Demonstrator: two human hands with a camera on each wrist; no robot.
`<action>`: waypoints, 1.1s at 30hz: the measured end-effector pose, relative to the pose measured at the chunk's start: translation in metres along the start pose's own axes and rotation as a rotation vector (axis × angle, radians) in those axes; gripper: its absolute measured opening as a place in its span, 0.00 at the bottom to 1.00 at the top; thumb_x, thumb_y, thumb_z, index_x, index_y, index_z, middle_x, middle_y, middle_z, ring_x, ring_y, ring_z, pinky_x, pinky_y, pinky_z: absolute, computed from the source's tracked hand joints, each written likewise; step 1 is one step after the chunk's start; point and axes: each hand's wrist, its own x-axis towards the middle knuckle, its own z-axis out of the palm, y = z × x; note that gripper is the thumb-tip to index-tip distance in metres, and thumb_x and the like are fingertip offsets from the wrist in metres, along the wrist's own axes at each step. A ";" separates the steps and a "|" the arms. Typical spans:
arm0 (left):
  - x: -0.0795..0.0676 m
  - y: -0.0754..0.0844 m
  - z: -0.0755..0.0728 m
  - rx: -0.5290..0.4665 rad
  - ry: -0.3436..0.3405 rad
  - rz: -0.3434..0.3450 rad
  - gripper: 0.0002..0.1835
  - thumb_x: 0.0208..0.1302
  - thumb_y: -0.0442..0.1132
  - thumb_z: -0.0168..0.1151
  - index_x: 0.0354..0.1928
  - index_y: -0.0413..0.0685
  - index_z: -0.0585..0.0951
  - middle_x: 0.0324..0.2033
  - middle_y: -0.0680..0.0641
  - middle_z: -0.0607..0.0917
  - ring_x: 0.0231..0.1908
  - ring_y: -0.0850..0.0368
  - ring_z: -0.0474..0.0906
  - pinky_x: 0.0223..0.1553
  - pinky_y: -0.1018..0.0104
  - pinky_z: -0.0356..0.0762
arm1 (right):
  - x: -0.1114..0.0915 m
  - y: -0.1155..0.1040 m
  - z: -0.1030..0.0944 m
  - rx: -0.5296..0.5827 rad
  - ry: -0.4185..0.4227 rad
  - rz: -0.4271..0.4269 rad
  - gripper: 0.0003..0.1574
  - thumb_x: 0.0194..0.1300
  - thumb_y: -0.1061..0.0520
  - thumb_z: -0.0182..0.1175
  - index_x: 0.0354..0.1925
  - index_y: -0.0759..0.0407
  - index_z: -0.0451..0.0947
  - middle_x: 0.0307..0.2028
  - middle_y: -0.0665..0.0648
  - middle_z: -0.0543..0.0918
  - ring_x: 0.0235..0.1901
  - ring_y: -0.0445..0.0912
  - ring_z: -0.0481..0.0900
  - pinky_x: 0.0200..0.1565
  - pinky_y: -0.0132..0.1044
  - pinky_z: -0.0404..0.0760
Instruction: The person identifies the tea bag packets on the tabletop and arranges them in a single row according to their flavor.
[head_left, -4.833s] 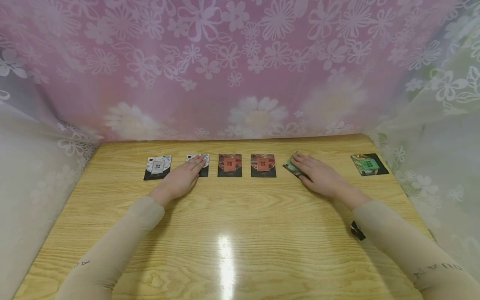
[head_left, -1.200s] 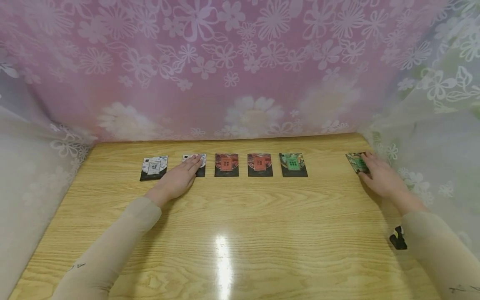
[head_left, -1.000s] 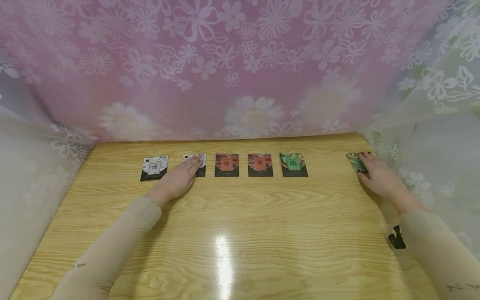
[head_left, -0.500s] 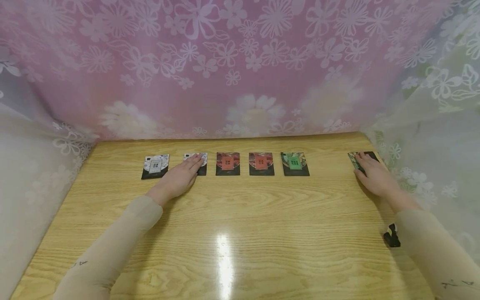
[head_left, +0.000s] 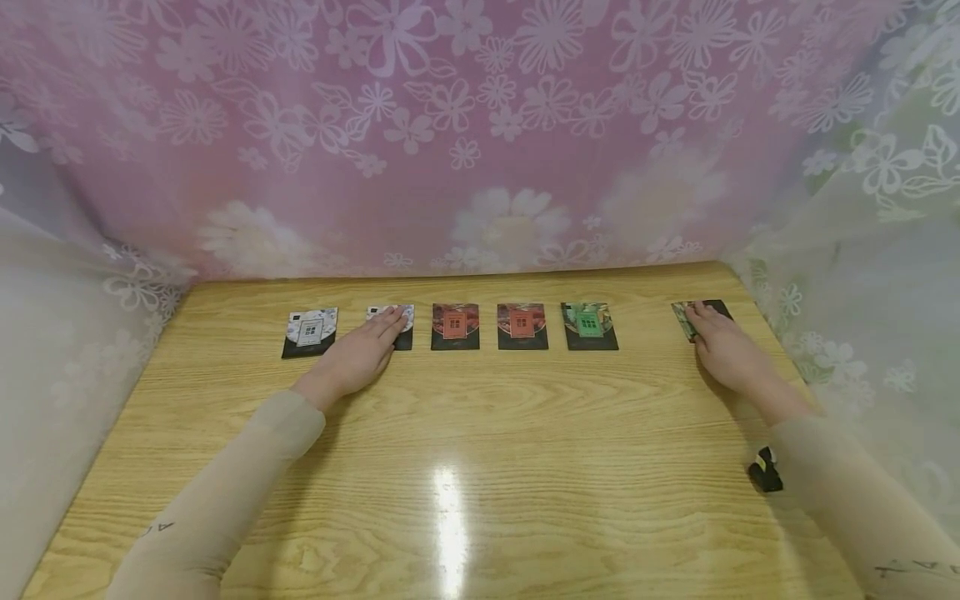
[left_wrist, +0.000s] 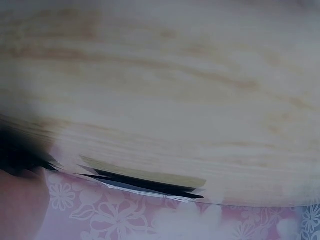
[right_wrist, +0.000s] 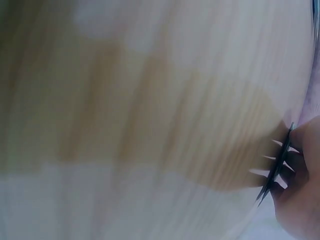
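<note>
Several flat packets lie in a row on the wooden table. My left hand (head_left: pixel 358 357) rests with outstretched fingers on a white-and-black packet (head_left: pixel 405 337), covering part of it. Left of that hand is another white-and-black packet (head_left: pixel 310 333). Two red-and-black packets (head_left: pixel 455 327) and a green-and-black packet (head_left: pixel 589 326) lie between the hands. At the right, the extended fingers of my right hand (head_left: pixel 729 352) press on a second green-and-black packet (head_left: pixel 690 323), turned sideways and partly hidden. The right wrist view shows this packet (right_wrist: pixel 276 167) edge-on under the fingers.
A small black object (head_left: pixel 765 472) sits beside the right sleeve; its kind is unclear. Pink floral cloth (head_left: pixel 480 150) hangs behind the wooden table (head_left: pixel 495 417), with pale cloth at both sides.
The first green packet now lies straight in the row, free of my right hand. That hand has gone to the rightmost packet and moved it leftward. My left hand stays in place.
</note>
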 end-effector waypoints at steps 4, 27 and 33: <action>0.000 0.000 0.000 0.001 -0.001 -0.002 0.30 0.87 0.41 0.42 0.84 0.38 0.56 0.84 0.39 0.55 0.84 0.40 0.51 0.86 0.45 0.52 | 0.003 -0.015 0.002 -0.024 0.006 -0.015 0.38 0.82 0.64 0.46 0.81 0.78 0.48 0.79 0.83 0.50 0.79 0.77 0.51 0.79 0.72 0.55; 0.000 -0.001 0.003 0.007 0.011 0.000 0.30 0.87 0.41 0.42 0.84 0.38 0.56 0.84 0.38 0.56 0.84 0.40 0.52 0.86 0.44 0.53 | 0.015 -0.028 -0.001 -0.020 0.126 -0.134 0.37 0.77 0.69 0.51 0.78 0.79 0.55 0.78 0.81 0.57 0.77 0.76 0.57 0.79 0.71 0.58; 0.001 -0.001 0.004 0.003 0.016 -0.001 0.30 0.87 0.41 0.42 0.84 0.39 0.56 0.84 0.38 0.57 0.84 0.40 0.52 0.86 0.44 0.54 | 0.015 -0.017 -0.008 -0.062 0.065 -0.161 0.38 0.76 0.70 0.49 0.80 0.77 0.54 0.79 0.80 0.55 0.78 0.76 0.56 0.79 0.71 0.56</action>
